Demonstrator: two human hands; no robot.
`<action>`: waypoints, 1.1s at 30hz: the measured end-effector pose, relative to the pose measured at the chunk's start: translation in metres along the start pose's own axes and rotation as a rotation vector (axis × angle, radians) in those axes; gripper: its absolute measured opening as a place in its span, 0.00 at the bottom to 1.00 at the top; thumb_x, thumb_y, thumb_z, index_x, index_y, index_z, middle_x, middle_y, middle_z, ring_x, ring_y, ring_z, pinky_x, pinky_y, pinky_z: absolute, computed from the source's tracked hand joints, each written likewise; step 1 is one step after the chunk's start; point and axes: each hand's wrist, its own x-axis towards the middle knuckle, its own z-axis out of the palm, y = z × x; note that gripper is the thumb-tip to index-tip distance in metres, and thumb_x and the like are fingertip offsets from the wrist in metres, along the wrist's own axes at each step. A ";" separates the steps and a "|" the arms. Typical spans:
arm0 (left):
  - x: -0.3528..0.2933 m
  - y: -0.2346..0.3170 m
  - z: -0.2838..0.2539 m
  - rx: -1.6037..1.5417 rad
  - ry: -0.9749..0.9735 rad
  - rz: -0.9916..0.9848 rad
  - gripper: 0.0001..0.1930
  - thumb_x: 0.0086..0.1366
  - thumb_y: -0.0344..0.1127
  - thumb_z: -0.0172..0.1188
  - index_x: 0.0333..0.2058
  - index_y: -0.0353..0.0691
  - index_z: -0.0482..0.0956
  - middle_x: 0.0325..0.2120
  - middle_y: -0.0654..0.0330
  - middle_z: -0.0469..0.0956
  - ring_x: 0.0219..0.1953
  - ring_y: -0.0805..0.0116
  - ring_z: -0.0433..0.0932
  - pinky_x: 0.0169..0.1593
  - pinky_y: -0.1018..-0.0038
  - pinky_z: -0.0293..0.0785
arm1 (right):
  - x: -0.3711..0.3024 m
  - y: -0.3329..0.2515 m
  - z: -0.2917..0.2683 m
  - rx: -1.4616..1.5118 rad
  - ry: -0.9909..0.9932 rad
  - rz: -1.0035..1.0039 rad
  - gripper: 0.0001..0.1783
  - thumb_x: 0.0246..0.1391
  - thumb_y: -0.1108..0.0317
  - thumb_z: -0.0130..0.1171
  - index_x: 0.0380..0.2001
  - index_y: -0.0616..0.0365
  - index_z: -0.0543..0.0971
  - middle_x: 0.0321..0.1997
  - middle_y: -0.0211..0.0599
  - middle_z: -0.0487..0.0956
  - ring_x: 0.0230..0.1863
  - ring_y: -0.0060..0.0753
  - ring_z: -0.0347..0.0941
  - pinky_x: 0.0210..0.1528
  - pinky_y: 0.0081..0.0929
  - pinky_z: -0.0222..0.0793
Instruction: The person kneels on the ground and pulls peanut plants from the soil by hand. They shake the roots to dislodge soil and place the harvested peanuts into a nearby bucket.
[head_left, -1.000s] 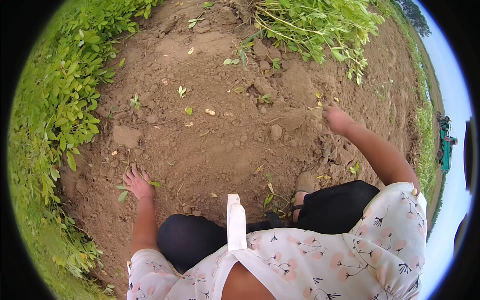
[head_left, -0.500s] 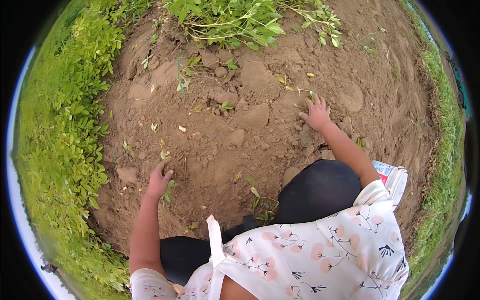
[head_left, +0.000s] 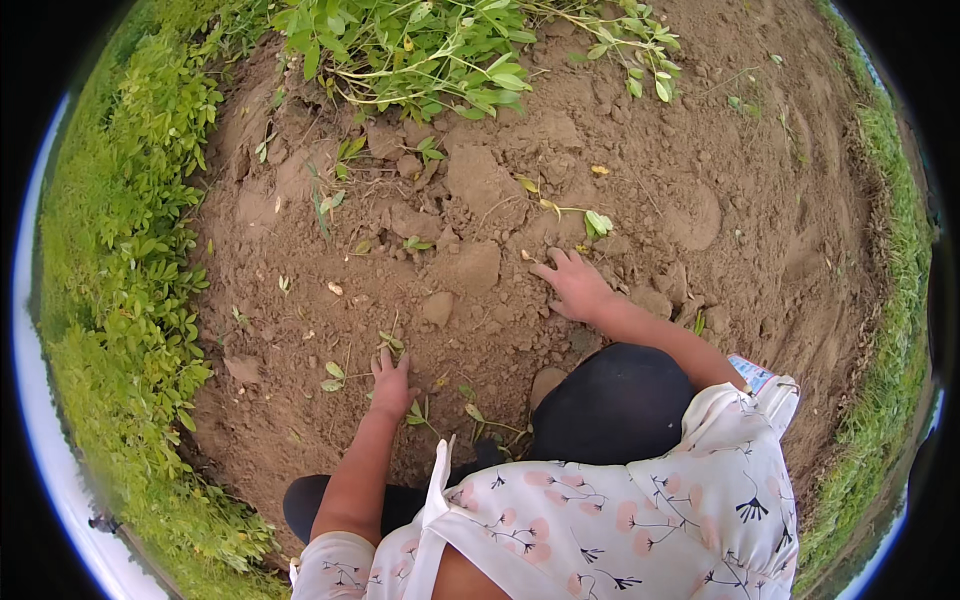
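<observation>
The left hand has moved right, the right hand nearer. Both hands' fingers are loosely spread: one leafy sprig lies at the left's fingertips, one pale pod just beside the right's. One clod sits between; one plant heap lies far.

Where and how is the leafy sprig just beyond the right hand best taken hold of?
The sprig is probably best pinched by its thin stem, just left of the green leaves, coming from the near side, where the right hand is. That stem runs sideways across the soil, crosswise to such an approach.
</observation>
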 end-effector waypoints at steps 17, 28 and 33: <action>-0.013 0.053 -0.302 -0.006 0.113 0.019 0.29 0.63 0.32 0.65 0.63 0.46 0.72 0.51 0.51 0.80 0.53 0.53 0.80 0.59 0.62 0.74 | -0.011 0.132 -0.015 0.230 0.243 0.647 0.22 0.62 0.57 0.59 0.56 0.52 0.72 0.56 0.50 0.72 0.53 0.56 0.75 0.51 0.50 0.77; -0.079 -0.020 -0.455 -0.134 0.382 -0.068 0.28 0.59 0.19 0.51 0.59 0.40 0.77 0.36 0.58 0.83 0.41 0.67 0.81 0.49 0.70 0.76 | 0.002 0.137 -0.029 0.187 0.076 0.653 0.25 0.65 0.54 0.56 0.61 0.51 0.67 0.59 0.51 0.70 0.56 0.55 0.75 0.52 0.49 0.77; 0.008 -0.039 -0.402 -0.152 0.322 -0.101 0.26 0.63 0.26 0.59 0.61 0.40 0.74 0.44 0.54 0.82 0.46 0.64 0.81 0.53 0.68 0.76 | 0.008 0.149 -0.028 0.190 0.068 0.673 0.24 0.65 0.56 0.56 0.60 0.51 0.66 0.62 0.53 0.69 0.55 0.59 0.76 0.50 0.52 0.77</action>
